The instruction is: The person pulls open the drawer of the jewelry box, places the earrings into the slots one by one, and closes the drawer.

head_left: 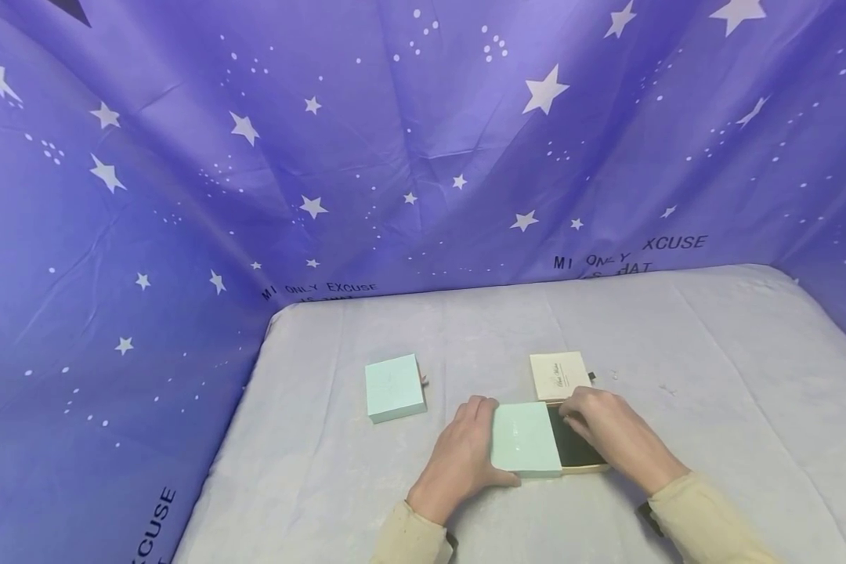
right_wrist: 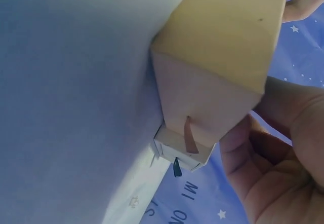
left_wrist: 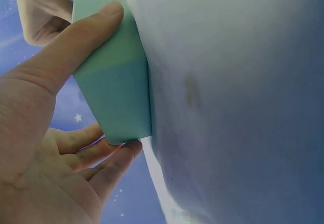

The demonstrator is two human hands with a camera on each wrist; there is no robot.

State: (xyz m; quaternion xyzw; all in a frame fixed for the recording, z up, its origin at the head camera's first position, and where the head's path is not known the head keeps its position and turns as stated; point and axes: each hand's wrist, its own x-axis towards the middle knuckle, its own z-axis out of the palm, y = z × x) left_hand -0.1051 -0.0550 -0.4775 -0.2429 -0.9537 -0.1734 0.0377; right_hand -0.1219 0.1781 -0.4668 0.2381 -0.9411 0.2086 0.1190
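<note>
My left hand grips a mint green box sleeve, with the thumb along its near side and the fingers at its left end and far side. From the sleeve's right end a drawer sticks out, cream outside with a dark lining. My right hand reaches over the drawer's far part, fingers bent down at the dark inside; I cannot tell whether they pinch anything. In the right wrist view, a ribbon tab hangs from the drawer's end. The drawer's rim hides the right fingertips there.
Behind the drawer lies a small cream box with dark print and a dark tab. Another mint box sits farther left. Tiny shiny pieces lie on the white cloth at right. A purple star curtain encloses the table.
</note>
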